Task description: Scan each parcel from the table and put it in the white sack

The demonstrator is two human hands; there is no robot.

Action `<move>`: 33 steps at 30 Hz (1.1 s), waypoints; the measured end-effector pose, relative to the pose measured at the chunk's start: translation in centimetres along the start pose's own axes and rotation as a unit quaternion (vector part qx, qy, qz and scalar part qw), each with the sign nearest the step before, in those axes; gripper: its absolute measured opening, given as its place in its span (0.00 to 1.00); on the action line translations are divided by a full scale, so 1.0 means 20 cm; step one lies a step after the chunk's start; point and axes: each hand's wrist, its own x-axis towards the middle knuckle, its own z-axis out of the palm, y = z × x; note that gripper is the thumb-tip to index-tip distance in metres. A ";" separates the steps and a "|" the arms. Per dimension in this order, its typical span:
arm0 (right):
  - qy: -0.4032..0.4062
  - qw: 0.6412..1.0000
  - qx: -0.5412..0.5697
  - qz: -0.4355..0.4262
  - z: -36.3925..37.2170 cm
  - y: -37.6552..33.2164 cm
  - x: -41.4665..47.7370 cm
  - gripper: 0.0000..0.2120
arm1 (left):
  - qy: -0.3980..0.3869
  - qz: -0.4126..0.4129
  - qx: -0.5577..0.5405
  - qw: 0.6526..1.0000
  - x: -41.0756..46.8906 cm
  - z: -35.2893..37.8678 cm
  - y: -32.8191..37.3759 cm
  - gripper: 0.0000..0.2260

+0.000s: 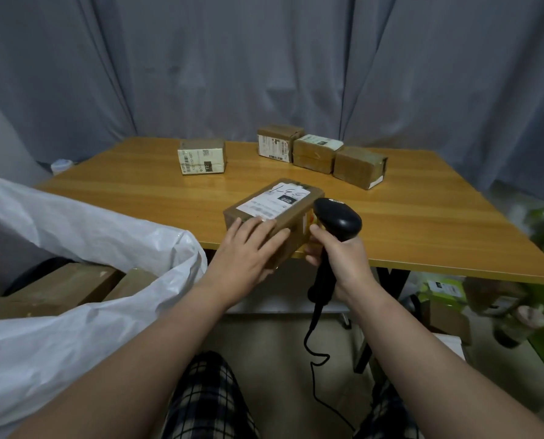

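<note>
A brown cardboard parcel (283,204) with a white label on top lies at the near edge of the wooden table (422,223). My left hand (248,245) grips its near end, fingers over the top. My right hand (337,251) holds a black barcode scanner (337,217) by its handle, the head right beside the parcel's right side. Several more parcels stand farther back: one alone (202,156) and three in a row (321,155). The white sack (74,280) gapes open at the left, with brown parcels (58,286) inside.
A grey curtain (264,64) hangs behind the table. The scanner's black cable (315,359) trails down between my legs. Green boxes and clutter (518,299) sit on the floor at the right, under the table's edge.
</note>
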 end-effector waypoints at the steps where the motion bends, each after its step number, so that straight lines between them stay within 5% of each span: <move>1: -0.002 1.000 0.003 0.004 0.00 0.00 0.00 0.13 | -0.009 0.001 -0.013 1.000 0.00 -0.01 0.01 0.34; 3: -0.006 1.000 0.007 0.010 0.01 0.01 0.00 0.15 | -0.018 -0.074 -0.115 0.990 0.03 -0.05 0.03 0.30; 6: -0.010 1.000 -0.010 0.006 0.02 0.02 0.00 0.17 | 0.002 -0.293 -0.257 0.921 0.12 -0.12 0.00 0.29; 9: -0.018 1.000 -0.023 -0.001 0.03 0.01 0.01 0.18 | -0.071 -0.488 -0.354 0.794 0.19 -0.13 -0.11 0.39; 11: -0.014 0.999 -0.043 -0.027 0.03 -0.01 0.04 0.16 | -0.122 -0.521 -0.462 0.707 0.20 -0.10 -0.13 0.43; 12: -0.007 0.997 -0.062 -0.047 0.02 -0.04 0.07 0.16 | -0.133 -0.512 -0.492 0.691 0.20 -0.09 -0.13 0.43; 15: 0.015 0.989 -0.125 -0.077 0.00 -0.16 0.17 0.18 | -0.135 -0.468 -0.508 0.710 0.21 -0.09 -0.16 0.33; 20: -0.057 0.969 -0.238 -0.030 -0.05 -0.25 0.21 0.16 | -0.140 -0.422 -0.337 0.830 0.29 -0.12 -0.20 0.19; 22: -0.061 0.962 -0.262 -0.038 -0.06 -0.23 0.19 0.13 | -0.101 -0.442 -0.340 0.824 0.29 -0.10 -0.19 0.19; 33: -0.109 0.939 -0.322 -0.054 0.01 -0.16 0.09 0.05 | 0.061 -0.672 -0.580 0.456 0.19 0.01 -0.07 0.46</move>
